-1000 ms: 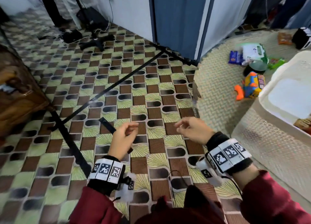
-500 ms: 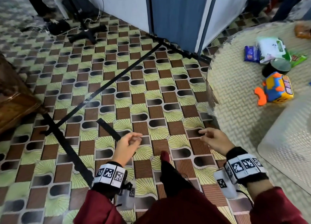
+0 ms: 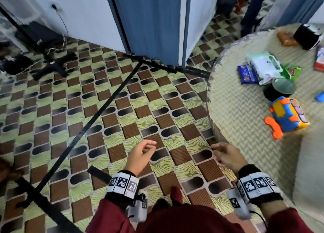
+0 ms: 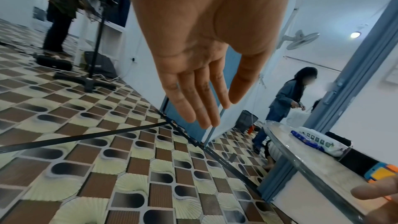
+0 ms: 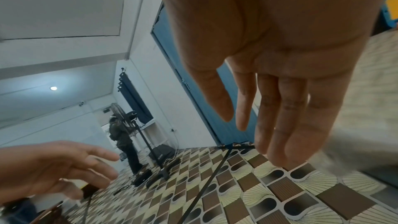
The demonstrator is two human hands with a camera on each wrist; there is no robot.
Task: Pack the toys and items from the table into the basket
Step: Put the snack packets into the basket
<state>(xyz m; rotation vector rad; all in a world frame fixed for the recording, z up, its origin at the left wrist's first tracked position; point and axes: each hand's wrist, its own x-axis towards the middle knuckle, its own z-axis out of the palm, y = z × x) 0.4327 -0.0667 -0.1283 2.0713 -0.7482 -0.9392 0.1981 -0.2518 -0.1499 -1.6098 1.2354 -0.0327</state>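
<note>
- Since a second ago my view has swung toward the table (image 3: 233,99); the basket that showed at the right edge is now almost out of frame, and my hands have drifted right, nearer the table's rim.
- My left hand (image 3: 140,156) hangs over the patterned floor (image 3: 112,110), fingers loosely curled, holding nothing; the left wrist view shows the fingers nearly straight.
- My right hand (image 3: 226,156) hovers just beside the table's edge, fingers relaxed and a little spread, also holding nothing.
- On the table lie the things to pack: a bright toy (image 3: 287,116) in blue, yellow and orange nearest me, a dark tub (image 3: 278,90) just behind it, then a white pack (image 3: 264,66) overlapping a blue packet (image 3: 247,75) and a green packet (image 3: 293,71).
- Farther back sit an orange packet (image 3: 285,38) and a black speaker (image 3: 308,35); both are blurred, so those names are my best guess.
- A pale blurred shape (image 3: 310,171) at the lower right is probably the basket, though I cannot be sure.
- I judge I am between picks: both hands free, reaching back for the next item.
- Next move, as I see it: my right hand reaches forward and right over the rim, closes round the toy's body, then lifts it clear to carry toward the basket.
</note>
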